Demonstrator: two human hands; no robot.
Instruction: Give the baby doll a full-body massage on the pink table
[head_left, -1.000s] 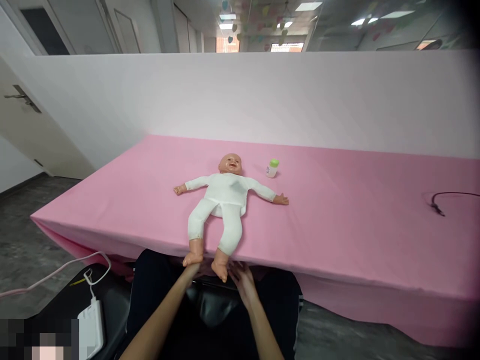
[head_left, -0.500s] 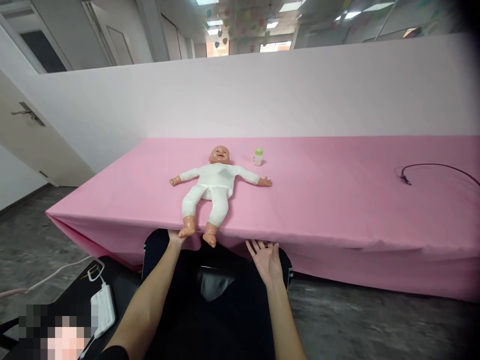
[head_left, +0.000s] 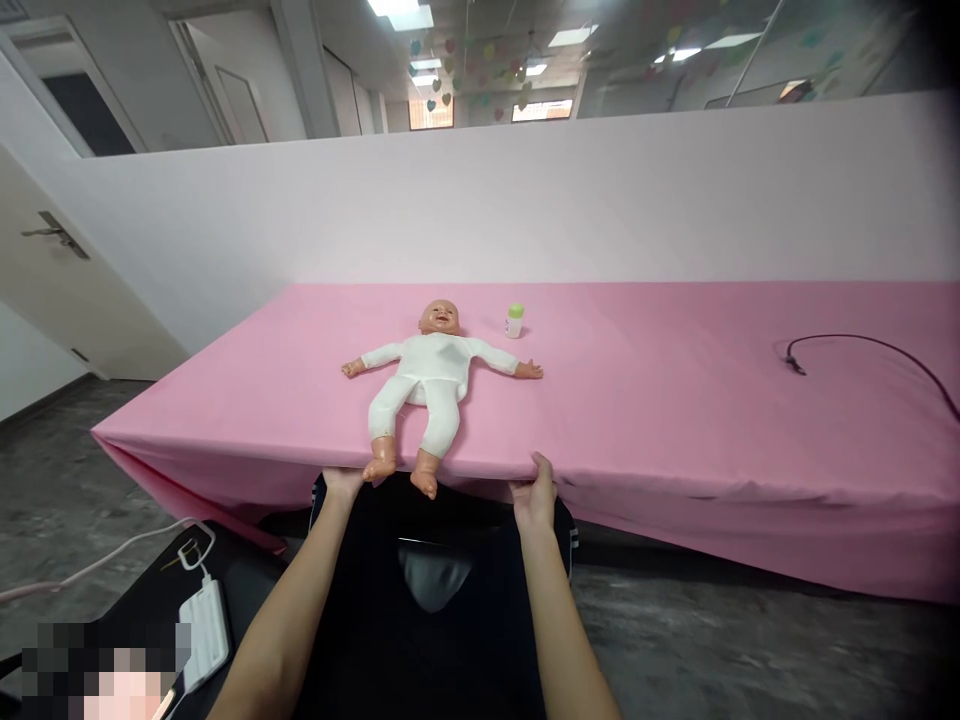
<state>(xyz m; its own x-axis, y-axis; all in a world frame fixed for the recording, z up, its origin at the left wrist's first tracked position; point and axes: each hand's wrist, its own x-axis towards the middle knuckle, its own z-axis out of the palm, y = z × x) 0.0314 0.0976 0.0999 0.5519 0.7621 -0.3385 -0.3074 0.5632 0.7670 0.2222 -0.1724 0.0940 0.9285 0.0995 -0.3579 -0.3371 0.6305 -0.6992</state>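
A baby doll (head_left: 435,365) with a white cloth body lies on its back on a table covered by a pink cloth (head_left: 675,410), its feet over the front edge. Just left of those feet is my left hand (head_left: 343,481), at the table's edge with its fingers hidden underneath. My right hand (head_left: 535,497) grips the same edge further right, thumb on top of the cloth and fingers out of sight below. Beyond the doll's outstretched arm stands a small bottle (head_left: 514,321) with a green cap.
A black cable (head_left: 862,338) curves over the table's right side. A white wall (head_left: 600,200) rises behind the table. At lower left, a white power bank-like device (head_left: 204,630) with a cord rests on a black surface. A door (head_left: 67,270) stands at far left.
My right hand has gone from lying palm-up with spread fingers below the edge to holding the edge, thumb on top. My left hand has shifted slightly left. The doll stays put.
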